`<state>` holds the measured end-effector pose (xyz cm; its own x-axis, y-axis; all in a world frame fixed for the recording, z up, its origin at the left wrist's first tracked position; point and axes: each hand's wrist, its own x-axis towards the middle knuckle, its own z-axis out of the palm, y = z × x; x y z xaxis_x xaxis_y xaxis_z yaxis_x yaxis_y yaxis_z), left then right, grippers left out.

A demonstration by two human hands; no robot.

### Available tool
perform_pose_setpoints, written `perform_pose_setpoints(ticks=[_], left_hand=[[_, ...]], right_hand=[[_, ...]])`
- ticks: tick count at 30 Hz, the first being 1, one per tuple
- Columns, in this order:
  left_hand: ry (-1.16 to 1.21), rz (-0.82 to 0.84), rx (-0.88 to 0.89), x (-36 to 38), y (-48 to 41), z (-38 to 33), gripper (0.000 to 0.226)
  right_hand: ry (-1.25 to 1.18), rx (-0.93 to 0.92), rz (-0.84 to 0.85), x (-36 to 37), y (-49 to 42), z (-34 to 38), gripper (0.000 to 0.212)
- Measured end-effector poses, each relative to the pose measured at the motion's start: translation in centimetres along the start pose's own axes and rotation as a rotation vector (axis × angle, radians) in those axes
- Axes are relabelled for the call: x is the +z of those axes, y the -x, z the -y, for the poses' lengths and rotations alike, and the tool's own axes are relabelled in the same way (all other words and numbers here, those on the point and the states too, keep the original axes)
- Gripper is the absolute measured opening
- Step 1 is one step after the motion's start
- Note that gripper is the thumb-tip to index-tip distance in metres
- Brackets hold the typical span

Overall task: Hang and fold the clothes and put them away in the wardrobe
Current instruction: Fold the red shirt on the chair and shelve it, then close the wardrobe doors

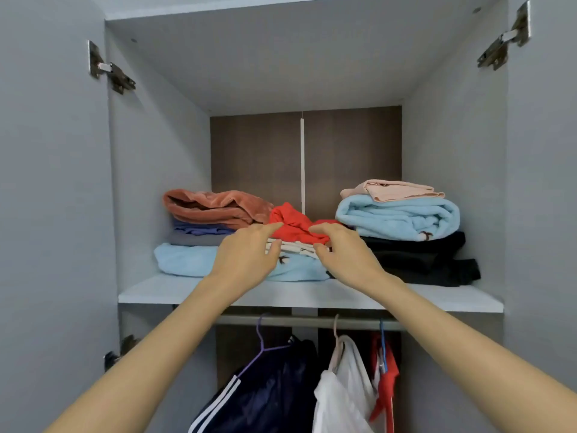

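Note:
A folded red garment (292, 225) lies on the middle of the wardrobe's upper shelf (299, 295), on top of a white folded piece (296, 246) and a light blue towel (187, 259). My left hand (246, 253) pinches the red garment's left side, index finger on top and thumb below. From the right, my right hand (343, 250) pinches the same garment with its fingers curled over the cloth.
A rust velvet fold (215, 206) tops a blue stack at left. At right, a pink cloth and a light blue towel (399, 217) sit on black clothes (418, 260). Below the shelf, a rail (312, 321) carries a navy striped jacket, a white garment and a red one. Both doors stand open.

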<state>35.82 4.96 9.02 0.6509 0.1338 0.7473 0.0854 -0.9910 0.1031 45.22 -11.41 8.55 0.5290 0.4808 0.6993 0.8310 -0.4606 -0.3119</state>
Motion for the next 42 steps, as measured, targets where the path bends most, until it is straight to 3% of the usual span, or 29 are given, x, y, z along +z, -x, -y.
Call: perform_pose_setpoints(ticks=[15, 24, 28, 33, 37, 42], left_hand=[[0.008, -0.059, -0.075, -16.3, 21.7, 2.9, 0.043], [-0.022, -0.145, -0.207, -23.6, 34.0, 6.9, 0.043], [-0.032, -0.177, -0.34, -24.9, 37.8, 9.5, 0.05], [-0.021, -0.045, -0.438, -23.8, 41.0, 12.4, 0.063], [0.02, 0.045, -0.558, -21.7, 41.8, 14.5, 0.071], [0.127, 0.079, -0.599, -19.5, 41.6, 16.3, 0.069]], right_hand=[[-0.027, -0.027, 0.042, 0.3, 16.5, 18.5, 0.034], [-0.113, -0.091, 0.08, 2.0, 22.2, 29.3, 0.032], [-0.13, -0.155, 0.113, 3.2, 22.2, 33.2, 0.033], [-0.141, -0.243, 0.154, 6.1, 20.9, 37.6, 0.037], [-0.142, -0.292, 0.172, 9.0, 19.2, 40.7, 0.05], [-0.209, -0.225, 0.231, 12.2, 16.8, 43.7, 0.07]])
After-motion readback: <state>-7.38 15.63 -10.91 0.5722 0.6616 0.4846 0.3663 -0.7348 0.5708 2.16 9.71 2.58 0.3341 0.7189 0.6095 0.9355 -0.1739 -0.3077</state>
